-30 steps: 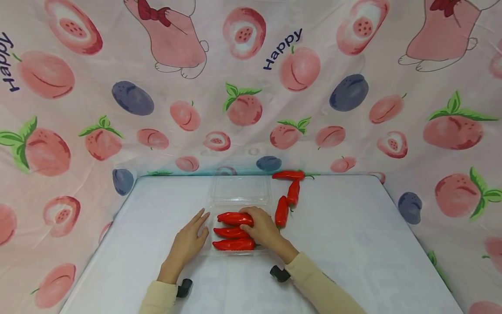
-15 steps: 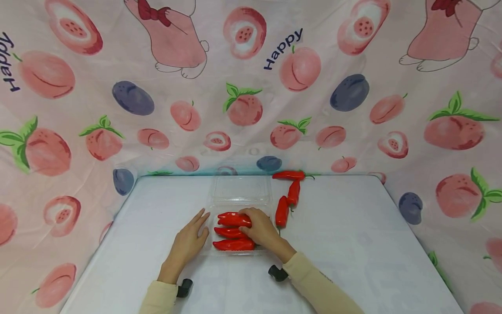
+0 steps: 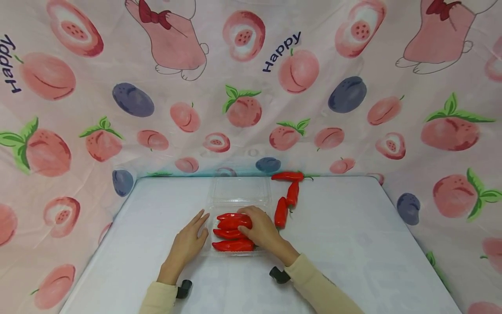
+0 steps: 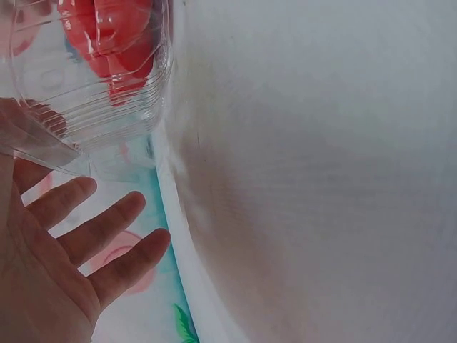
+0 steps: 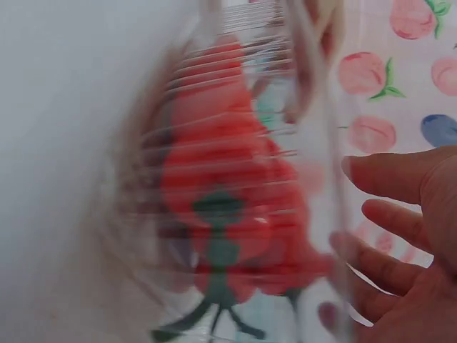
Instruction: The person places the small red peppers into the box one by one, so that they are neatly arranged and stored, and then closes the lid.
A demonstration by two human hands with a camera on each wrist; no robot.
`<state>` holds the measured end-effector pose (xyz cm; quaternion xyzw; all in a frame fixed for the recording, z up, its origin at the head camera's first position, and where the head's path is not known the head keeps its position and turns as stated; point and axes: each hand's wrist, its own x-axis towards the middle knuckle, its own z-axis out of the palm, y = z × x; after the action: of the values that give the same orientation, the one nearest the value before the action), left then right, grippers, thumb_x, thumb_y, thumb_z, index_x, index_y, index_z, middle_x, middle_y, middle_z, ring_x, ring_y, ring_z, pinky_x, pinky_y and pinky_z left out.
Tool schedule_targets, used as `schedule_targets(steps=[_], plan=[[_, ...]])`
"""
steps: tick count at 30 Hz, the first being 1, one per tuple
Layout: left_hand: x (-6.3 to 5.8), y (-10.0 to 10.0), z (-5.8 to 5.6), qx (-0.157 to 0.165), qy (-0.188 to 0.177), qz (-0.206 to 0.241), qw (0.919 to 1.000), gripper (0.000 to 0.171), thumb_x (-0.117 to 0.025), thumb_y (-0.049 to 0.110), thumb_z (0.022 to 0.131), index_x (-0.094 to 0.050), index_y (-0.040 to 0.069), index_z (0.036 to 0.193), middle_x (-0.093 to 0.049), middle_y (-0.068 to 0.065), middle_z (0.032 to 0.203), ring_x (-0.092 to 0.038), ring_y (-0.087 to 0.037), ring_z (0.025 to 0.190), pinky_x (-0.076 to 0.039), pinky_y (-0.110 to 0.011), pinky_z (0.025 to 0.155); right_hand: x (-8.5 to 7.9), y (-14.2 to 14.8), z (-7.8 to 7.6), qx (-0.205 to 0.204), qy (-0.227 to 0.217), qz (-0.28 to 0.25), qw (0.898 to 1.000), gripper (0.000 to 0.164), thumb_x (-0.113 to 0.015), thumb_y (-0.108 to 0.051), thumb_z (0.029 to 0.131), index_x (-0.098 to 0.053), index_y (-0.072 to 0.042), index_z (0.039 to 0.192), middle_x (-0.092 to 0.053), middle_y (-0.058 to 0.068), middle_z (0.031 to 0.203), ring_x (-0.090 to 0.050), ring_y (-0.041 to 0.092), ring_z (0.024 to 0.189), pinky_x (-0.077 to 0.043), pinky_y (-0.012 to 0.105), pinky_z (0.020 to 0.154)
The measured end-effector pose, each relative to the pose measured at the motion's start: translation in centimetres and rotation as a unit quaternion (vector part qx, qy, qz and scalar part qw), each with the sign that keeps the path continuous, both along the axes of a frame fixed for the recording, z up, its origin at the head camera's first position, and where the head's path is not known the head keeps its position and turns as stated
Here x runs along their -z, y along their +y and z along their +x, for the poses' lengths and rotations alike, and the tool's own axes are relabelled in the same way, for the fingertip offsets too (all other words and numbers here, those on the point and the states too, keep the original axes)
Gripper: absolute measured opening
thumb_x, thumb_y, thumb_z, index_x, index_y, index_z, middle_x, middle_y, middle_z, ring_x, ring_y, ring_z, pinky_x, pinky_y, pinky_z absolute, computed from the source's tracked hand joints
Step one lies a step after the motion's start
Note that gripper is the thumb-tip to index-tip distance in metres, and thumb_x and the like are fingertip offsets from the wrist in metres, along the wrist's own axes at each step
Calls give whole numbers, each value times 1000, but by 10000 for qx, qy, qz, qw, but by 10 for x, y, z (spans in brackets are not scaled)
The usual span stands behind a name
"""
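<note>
A clear plastic clamshell box (image 3: 241,253), its lid (image 3: 242,189) laid back, holds several red chili peppers side by side. My right hand (image 3: 259,226) reaches in from the right and holds a red chili pepper (image 3: 234,223) between thumb and fingers, in the far part of the box. Its stem end is hidden under that hand. Nearer me lie other red chili peppers (image 3: 233,245). At the box's left side rests my left hand (image 3: 188,240), fingers straight and spread, as the left wrist view shows too. Green stems (image 5: 218,250) show through the box wall in the right wrist view.
To the right of the box, three loose red chili peppers lie in a line: one upright in view (image 3: 280,213), another just beyond it (image 3: 292,194), and the last (image 3: 288,176) by the table's back edge. A fruit-printed curtain (image 3: 251,87) hangs behind the white table (image 3: 353,244).
My right hand has shifted the held pepper slightly toward me, and another pepper now shows behind it. The left hand stays in place.
</note>
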<state>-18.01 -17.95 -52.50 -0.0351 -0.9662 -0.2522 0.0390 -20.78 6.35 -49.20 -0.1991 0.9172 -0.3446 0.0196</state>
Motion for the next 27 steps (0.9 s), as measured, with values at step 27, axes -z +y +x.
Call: schedule_targets(steps=[27], plan=[[3,-1,0,22,39,14,10000,50,-55,25,97,-49,17,146,-41,-6,156,-52,-36,133,-47,-58,103,-63,32,20,-107,1359,-859,9869,43,-75,-20,86,-61,-15,127,-62,1,129,-58,20,122,-53,41,102]])
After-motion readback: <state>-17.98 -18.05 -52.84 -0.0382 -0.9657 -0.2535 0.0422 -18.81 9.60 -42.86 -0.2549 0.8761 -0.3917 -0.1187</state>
